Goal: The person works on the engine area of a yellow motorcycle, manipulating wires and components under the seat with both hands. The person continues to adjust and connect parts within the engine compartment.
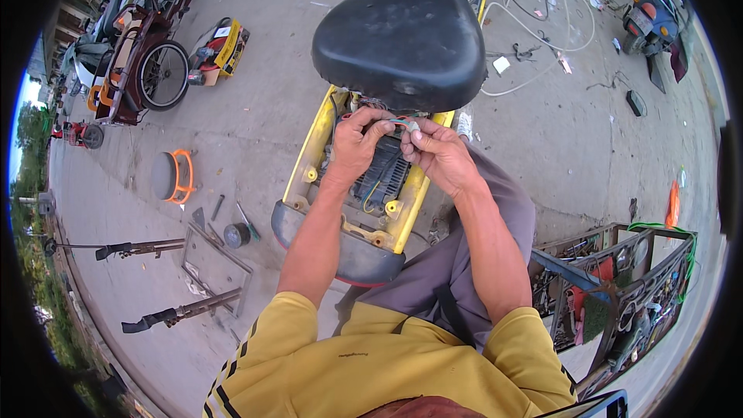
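Observation:
Just behind the black seat [402,35], both my hands meet over the open yellow frame [311,139] of a small electric vehicle. Closed fingers of my left hand [358,139] pinch thin coloured wires [398,121]. On the right, my right hand [441,153] grips a small whitish wire connector [412,126] at the end of those wires. Beneath my hands lies a dark finned box [387,166] with a loose yellow-green wire [373,192] across it. A dark rear bumper [340,251] closes the near end of the frame.
An orange-legged stool [179,175] stands left, near loose hand tools [248,220] and a metal stand [217,267] on the ground. To the right is a metal rack [611,294] full of tools. A cargo tricycle [139,70] and a scooter [650,19] are parked farther off.

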`<act>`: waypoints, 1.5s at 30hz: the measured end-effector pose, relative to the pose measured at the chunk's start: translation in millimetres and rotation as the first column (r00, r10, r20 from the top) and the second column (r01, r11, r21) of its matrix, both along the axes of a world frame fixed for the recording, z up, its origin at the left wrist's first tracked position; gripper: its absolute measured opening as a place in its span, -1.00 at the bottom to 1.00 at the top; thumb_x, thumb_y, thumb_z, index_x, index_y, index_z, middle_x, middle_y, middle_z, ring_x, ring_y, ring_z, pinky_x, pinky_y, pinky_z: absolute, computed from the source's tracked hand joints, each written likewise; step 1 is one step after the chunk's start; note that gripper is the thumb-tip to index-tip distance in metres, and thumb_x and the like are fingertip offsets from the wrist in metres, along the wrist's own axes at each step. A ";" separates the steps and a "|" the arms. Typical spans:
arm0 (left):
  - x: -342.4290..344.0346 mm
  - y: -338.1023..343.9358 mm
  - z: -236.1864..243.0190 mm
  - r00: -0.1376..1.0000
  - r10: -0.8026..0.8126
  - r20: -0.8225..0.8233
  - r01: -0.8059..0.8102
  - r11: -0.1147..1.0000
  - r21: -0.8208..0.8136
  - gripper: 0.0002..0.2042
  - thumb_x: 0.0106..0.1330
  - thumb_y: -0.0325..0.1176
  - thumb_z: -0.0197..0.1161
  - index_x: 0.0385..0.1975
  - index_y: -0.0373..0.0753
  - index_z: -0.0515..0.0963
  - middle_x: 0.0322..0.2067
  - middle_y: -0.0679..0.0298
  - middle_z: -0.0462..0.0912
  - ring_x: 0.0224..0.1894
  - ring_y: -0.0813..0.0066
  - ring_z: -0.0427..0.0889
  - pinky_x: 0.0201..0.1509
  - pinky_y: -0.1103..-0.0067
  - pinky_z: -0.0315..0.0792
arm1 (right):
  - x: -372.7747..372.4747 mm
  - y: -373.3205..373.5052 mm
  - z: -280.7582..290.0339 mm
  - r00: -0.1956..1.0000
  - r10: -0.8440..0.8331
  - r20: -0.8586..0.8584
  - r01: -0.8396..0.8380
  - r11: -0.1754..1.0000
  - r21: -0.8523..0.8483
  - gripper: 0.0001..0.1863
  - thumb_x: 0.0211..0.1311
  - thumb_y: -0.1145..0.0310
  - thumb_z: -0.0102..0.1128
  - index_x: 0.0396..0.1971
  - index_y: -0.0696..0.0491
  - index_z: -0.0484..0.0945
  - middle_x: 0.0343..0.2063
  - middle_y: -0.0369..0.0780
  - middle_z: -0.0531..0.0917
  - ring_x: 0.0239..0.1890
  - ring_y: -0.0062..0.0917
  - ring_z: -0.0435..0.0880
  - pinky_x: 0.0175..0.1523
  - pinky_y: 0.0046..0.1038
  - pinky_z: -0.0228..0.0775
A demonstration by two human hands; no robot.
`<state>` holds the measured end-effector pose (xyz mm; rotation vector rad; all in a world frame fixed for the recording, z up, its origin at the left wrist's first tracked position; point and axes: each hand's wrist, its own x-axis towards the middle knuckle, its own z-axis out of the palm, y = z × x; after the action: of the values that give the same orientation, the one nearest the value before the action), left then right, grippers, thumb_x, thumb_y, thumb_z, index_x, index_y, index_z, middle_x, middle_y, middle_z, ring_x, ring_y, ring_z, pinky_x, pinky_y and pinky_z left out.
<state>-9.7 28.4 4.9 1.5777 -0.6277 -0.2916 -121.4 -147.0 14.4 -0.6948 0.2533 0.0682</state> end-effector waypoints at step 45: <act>-5.2 1.1 13.7 0.916 -0.047 0.398 -0.025 0.985 0.173 -0.81 0.35 -0.52 0.46 -0.07 -0.27 0.73 -0.08 0.25 0.73 -0.26 0.44 0.70 -0.26 0.52 0.56 | -1.9 3.3 2.2 0.981 -0.175 0.086 0.193 0.806 -0.559 -0.69 0.47 0.63 0.17 0.14 0.25 0.67 -0.02 -0.25 0.76 -0.02 -0.64 0.70 0.15 -0.51 0.57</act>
<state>-14.9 29.5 18.6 1.8232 -0.9495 -0.0256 -123.3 -143.7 16.7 -1.2632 0.3146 -0.2165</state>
